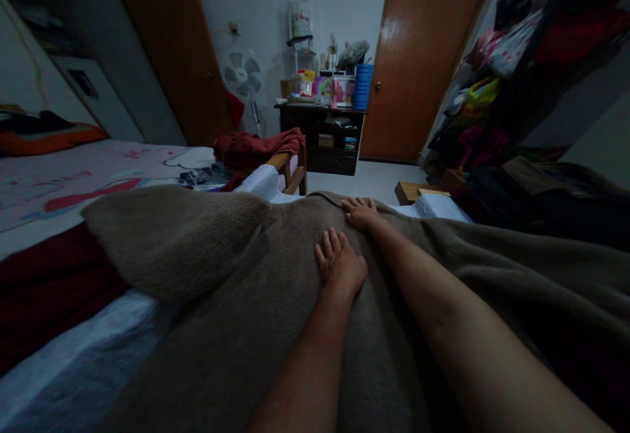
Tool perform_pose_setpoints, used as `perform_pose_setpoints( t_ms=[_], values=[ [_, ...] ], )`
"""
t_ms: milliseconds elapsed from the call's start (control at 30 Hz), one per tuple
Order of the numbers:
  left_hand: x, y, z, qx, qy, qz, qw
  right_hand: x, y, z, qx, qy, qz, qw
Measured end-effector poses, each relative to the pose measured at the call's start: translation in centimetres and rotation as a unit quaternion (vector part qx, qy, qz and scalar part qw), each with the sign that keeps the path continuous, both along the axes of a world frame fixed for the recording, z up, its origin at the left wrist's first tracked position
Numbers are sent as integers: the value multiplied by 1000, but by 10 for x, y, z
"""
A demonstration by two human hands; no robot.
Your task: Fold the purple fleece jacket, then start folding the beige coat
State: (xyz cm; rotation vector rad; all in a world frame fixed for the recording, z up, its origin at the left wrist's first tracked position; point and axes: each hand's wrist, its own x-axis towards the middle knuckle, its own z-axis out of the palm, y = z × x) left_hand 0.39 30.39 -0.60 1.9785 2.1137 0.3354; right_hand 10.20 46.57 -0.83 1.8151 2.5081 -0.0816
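A brown plush blanket (275, 302) spreads across the middle of the view over a bed, with one corner folded over at the left. My left hand (339, 264) lies flat on it, fingers spread, pointing away from me. Farther off and slightly to the right, my right hand (360, 212) rests palm down near the blanket's far edge, its fingers apart. Neither hand grasps anything. Light blue-white bedding (123, 348) shows beneath the blanket on the left, and pieces of it stick out past the far edge.
A pink patterned bed (147, 154) is at the left, with a dark red cloth (260, 144) over a wooden bed end. Beyond stand a white fan (243, 75) and a dark cabinet (317, 138). Piled clothes (581, 184) and wooden boxes (418, 191) are at the right.
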Motion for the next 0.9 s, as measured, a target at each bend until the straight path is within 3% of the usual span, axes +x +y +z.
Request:
perform_pose_setpoints(
  t_ms=[400,567,900],
  values=[
    [-1,0,0,-4,6,-2,1000,-8,-20,-5,58,39,-151,986],
    [-1,0,-4,13,6,0,1000,2,-29,-11,92,64,-168,979],
    [-4,-2,-3,23,2,-7,1000,31,-58,-16,79,84,-239,964]
  ],
)
